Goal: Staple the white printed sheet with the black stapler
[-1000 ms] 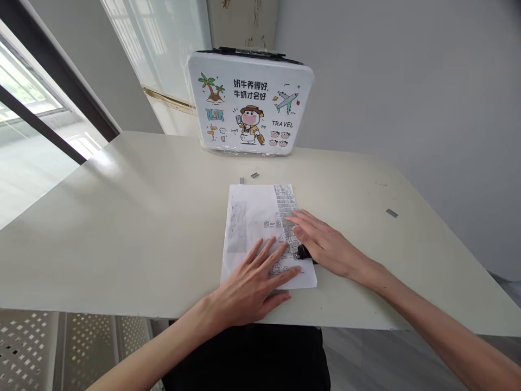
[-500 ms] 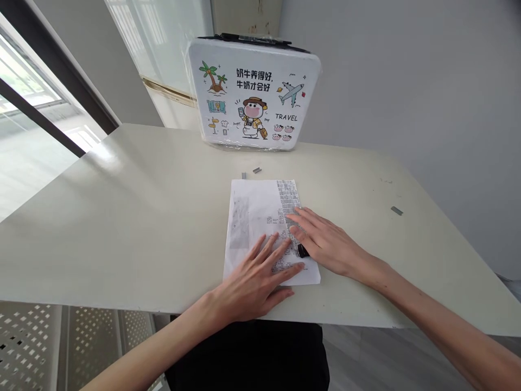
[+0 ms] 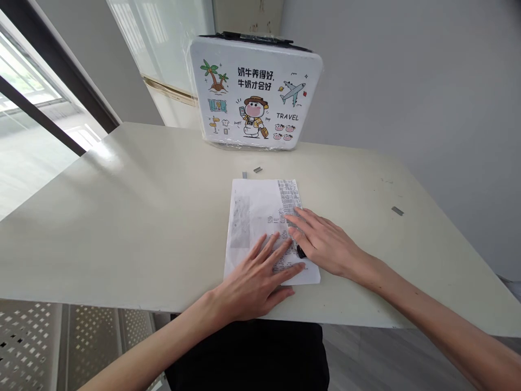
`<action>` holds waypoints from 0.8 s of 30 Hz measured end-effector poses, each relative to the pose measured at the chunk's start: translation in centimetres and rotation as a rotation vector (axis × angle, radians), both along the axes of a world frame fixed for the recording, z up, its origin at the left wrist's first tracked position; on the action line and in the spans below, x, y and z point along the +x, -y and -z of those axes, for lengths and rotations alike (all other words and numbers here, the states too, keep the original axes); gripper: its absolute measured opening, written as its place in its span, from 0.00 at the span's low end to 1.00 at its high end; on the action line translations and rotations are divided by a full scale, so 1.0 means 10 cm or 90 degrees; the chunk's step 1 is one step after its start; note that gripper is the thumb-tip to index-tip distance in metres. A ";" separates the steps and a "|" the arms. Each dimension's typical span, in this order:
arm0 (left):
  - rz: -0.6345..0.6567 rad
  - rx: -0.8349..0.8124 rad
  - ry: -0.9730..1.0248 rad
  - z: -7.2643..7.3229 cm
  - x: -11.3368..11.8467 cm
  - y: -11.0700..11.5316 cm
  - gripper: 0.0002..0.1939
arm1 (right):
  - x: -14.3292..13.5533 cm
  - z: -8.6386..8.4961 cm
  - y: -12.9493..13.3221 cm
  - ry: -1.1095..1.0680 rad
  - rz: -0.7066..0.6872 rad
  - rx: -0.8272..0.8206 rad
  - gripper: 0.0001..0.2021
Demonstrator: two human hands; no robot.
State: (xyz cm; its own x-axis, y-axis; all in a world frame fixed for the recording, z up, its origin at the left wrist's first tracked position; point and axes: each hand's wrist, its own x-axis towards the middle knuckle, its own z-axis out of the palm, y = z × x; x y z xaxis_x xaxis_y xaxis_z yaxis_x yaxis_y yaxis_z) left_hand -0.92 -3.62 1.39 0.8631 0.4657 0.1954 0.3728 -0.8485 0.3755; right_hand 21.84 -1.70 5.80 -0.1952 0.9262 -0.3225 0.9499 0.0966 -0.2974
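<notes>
A printed white paper sheet (image 3: pixel 256 212) lies flat on the pale table (image 3: pixel 122 217) in front of me. My left hand (image 3: pixel 254 279) rests flat on the sheet's near part, fingers spread. My right hand (image 3: pixel 321 241) lies palm down across the sheet's right edge, fingers extended over a grey printed strip. A small black object (image 3: pixel 301 252) peeks out from under the right palm; most of it is hidden, and I cannot tell what it is.
A white case (image 3: pixel 254 92) with cartoon travel pictures stands upright at the table's far edge. Two small metal staple strips (image 3: pixel 252 172) lie just beyond the paper, another staple strip (image 3: pixel 397 210) at the right. A window runs along the left.
The view has shifted slightly. My right hand has slid a little further over the black object, hiding more of it. My left hand stays put.
</notes>
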 end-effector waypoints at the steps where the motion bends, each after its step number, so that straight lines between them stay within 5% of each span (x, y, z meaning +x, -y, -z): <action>1: 0.001 0.002 -0.001 0.00 0.00 0.00 0.31 | -0.01 0.00 0.00 0.009 -0.005 0.003 0.32; 15: 0.004 -0.006 -0.022 -0.02 -0.01 0.01 0.31 | -0.17 0.21 0.01 0.135 -0.050 0.121 0.28; 24: 0.001 -0.009 -0.020 -0.04 -0.08 0.01 0.26 | 0.18 0.05 0.09 -0.165 -0.007 0.132 0.27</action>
State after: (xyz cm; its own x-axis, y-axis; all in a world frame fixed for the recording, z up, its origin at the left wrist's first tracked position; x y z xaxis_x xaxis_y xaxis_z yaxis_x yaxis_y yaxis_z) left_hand -1.74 -3.69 1.81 0.8699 0.4664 0.1606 0.3830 -0.8438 0.3759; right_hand 23.63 -2.60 5.29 -0.2562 0.9644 -0.0655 0.8438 0.1900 -0.5019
